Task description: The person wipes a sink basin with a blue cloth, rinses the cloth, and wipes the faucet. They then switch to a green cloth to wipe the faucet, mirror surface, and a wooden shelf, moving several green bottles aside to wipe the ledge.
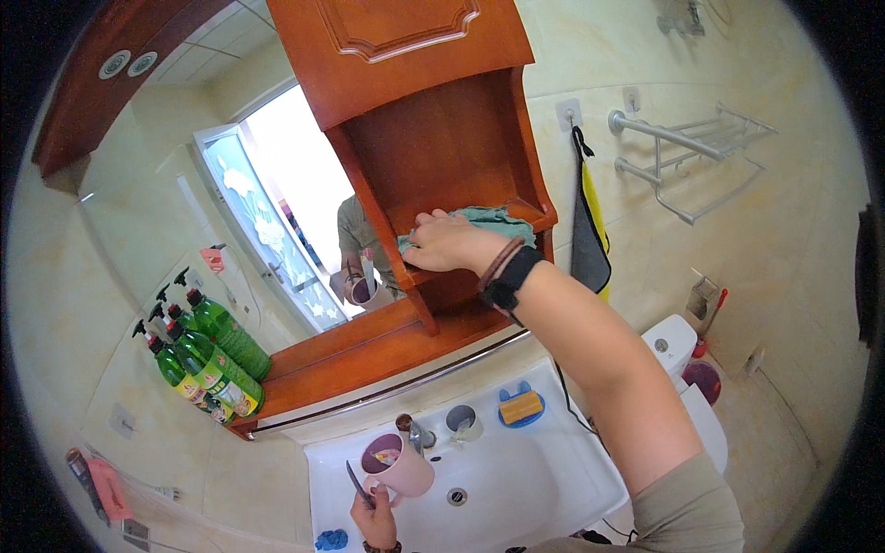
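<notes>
My right hand (449, 243) presses a green cloth (499, 221) onto the lower shelf of a reddish-brown wooden cabinet (435, 148). Part of the cloth is hidden under the palm. Low over the white washbasin (515, 477), my left hand (377, 522) grips a pink mug (411, 473) by its handle. A slim dark object (357, 484), too unclear to name, sticks up from the same hand. Something colourful shows inside the mug.
Several green pump bottles (214, 370) crowd the left end of the wooden ledge (332, 373) below the mirror (228, 186). Behind the basin are a faucet (418, 434), a grey cup (464, 423) and soap (520, 408) on a blue dish. A metal rack (681, 142) juts from the right wall.
</notes>
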A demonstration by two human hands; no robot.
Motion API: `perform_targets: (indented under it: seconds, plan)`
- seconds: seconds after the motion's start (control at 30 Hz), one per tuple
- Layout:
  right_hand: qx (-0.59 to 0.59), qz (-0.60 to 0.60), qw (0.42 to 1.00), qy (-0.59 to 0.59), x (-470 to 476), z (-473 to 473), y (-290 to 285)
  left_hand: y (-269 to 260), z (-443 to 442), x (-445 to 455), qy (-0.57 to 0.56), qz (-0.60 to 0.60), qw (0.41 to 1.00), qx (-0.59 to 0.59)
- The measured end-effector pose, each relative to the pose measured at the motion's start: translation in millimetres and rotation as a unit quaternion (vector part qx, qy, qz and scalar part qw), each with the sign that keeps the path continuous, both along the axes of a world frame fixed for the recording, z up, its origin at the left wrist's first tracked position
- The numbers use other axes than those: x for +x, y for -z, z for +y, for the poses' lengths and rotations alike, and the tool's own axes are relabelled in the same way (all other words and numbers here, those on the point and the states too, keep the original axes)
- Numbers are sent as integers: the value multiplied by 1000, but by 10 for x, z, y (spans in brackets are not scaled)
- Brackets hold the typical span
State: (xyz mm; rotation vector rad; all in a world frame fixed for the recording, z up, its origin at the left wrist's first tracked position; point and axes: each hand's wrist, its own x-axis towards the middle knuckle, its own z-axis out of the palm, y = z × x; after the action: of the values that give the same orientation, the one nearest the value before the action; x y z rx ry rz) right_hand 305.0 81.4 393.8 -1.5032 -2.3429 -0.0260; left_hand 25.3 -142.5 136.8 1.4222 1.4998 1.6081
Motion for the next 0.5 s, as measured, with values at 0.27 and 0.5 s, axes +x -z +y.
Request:
perform_targets:
  seconds: [0.27,0.5]
  plan:
    - [222,214,936,169,572,-5,-203,-108,-16,31,-8,16,1000,-9]
    - [194,303,928,-97,640,331,-51,-96,4,85,-3,-16,1000,-15]
